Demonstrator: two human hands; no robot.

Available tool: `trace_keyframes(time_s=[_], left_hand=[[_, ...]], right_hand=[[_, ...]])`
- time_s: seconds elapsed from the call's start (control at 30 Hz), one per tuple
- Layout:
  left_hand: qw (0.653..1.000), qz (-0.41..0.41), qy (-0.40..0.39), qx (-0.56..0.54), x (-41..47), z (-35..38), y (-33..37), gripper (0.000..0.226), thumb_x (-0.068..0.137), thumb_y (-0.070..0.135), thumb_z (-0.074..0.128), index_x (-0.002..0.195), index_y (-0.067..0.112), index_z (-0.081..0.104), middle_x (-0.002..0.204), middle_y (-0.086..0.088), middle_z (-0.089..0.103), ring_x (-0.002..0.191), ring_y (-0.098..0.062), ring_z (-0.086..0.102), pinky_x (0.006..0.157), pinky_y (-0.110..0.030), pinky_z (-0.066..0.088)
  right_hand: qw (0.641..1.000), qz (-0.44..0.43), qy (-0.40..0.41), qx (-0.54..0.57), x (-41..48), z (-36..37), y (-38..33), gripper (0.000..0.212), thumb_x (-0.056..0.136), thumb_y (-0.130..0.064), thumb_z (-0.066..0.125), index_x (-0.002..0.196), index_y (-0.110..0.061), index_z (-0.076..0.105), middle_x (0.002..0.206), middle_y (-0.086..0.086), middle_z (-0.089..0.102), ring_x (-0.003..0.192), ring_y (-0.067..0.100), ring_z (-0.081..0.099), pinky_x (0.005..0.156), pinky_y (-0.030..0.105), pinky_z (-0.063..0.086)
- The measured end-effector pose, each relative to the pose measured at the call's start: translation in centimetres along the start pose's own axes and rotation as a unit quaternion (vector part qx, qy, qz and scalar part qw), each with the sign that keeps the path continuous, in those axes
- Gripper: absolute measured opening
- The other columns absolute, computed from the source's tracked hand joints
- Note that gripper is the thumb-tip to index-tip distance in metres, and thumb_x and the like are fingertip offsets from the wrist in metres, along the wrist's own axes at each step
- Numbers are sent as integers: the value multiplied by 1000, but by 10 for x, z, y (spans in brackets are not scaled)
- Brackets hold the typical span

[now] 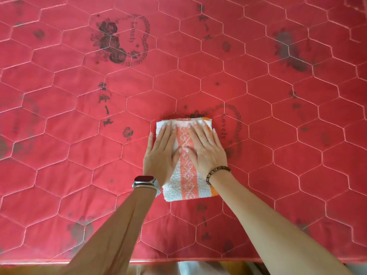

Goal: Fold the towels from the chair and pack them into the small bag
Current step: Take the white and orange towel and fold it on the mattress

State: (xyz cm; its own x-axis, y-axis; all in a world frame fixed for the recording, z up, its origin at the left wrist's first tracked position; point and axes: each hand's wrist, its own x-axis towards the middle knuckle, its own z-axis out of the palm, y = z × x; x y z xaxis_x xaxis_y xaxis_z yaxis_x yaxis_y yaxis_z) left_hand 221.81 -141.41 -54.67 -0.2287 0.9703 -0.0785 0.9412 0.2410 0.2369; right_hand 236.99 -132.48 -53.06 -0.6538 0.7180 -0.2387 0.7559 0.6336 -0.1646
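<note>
Towel point(185, 173): one, white terry with a salmon patterned band running down its middle and an orange patch peeking at the far right corner and at the near right edge. It is lying folded into a narrow rectangle, long side running away from the person, on the quilt point(79, 116), a little right of centre and closer to the near edge than the far one. Its far end is covering part of a dark printed wreath.

Left hand point(161, 151): lying flat, palm down, fingers stretched out and close together, pressing on the left half of the towel; the little finger is hanging just off the towel's left edge onto the quilt. It is gripping nothing. A watch point(146, 181) with a dark face is sitting on the wrist.

Right hand point(207, 147): likewise flat and spread, palm down on the right half of the towel, fingertips reaching nearly to the far fold. Nothing is being clasped. A ring point(205, 141) is showing on one finger and a bead bracelet point(217, 172) is circling the wrist. The two thumbs are nearly meeting over the salmon band.

Quilt: red, stitched in pale hexagons, printed with faded dark roses, wreaths and lettering, filling almost the whole view. Its near edge is running along the bottom, both forearms crossing over it.
</note>
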Motion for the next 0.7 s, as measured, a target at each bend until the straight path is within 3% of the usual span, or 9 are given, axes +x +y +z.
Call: trace_keyframes(time_s=[0.33, 0.53, 0.7], left_hand=[[997, -40, -4, -67, -16, -7, 6, 63, 106, 41, 33, 158, 14, 13, 166, 0, 9, 153, -12, 3, 125, -43, 9], [998, 15, -32, -51, -67, -16, 3, 69, 103, 47, 36, 158, 12, 14, 166, -3, 9, 154, -16, 5, 125, -45, 7], [998, 0, -50, 29, -90, -7, 2, 71, 102, 56, 27, 158, 13, 15, 166, -2, 13, 152, -16, 14, 122, -50, 20]], right_hand=[[1000, 24, -2, -2, -10, -2, 3, 63, 104, -52, 19, 156, -23, 0, 164, -5, -7, 151, 14, -10, 124, 39, 3], [999, 9, -24, 22, -65, 2, -6, 62, 103, -52, 16, 156, -25, 1, 164, -3, -9, 151, 16, -10, 124, 39, 7], [998, 35, -33, 32, -82, 9, -4, 61, 103, -51, 16, 156, -28, -3, 164, -8, -12, 151, 12, -11, 123, 40, 10]])
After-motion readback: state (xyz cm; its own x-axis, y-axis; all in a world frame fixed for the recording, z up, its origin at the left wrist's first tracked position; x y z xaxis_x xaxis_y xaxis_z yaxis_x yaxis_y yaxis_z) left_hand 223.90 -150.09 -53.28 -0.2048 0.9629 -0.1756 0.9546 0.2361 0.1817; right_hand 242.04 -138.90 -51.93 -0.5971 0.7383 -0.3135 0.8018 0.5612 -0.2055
